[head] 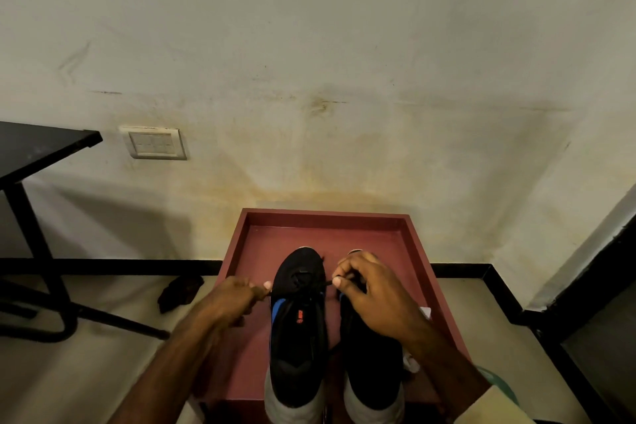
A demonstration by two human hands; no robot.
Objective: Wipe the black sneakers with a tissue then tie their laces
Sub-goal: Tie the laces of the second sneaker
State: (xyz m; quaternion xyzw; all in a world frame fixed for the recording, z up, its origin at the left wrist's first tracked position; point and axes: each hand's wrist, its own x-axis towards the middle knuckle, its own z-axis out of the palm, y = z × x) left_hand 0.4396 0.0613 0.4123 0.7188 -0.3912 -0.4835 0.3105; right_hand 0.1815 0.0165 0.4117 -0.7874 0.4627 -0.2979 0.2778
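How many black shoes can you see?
2. One black sneaker with blue trim stands left on the dark red tray, the left hand and right hand pinching its black lace. The other black sneaker stands beside it, partly under the right hand.

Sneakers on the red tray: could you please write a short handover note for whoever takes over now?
Left hand pinches one end of the left sneaker lace; right hand pinches the other.
Both sneakers stand side by side on the tray; tissue lies beside the right sneaker.
Done: wiping, apparently. Left: finish this knot; right sneaker's laces are hidden by the hand.
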